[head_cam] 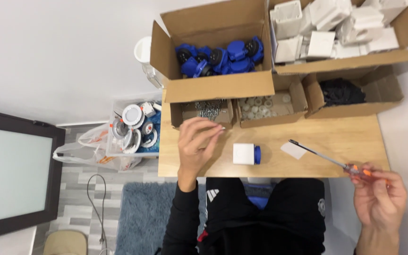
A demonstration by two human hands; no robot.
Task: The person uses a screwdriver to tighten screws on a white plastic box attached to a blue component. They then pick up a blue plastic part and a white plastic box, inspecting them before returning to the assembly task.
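My left hand hovers over the wooden table, just in front of a small cardboard box of metal screws. Its fingertips are pinched together, and nothing shows between them. My right hand is off the table's right front corner, gripping a screwdriver by its orange handle. The thin shaft points up and left over the table. A white square housing with a blue fitting lies on the table between my hands. A flat white piece lies under the screwdriver tip.
Behind the screws stand a box of blue fittings, a box of white housings, a box of white rings and a box of black parts. Left of the table are a bin of round fittings and a plastic bag.
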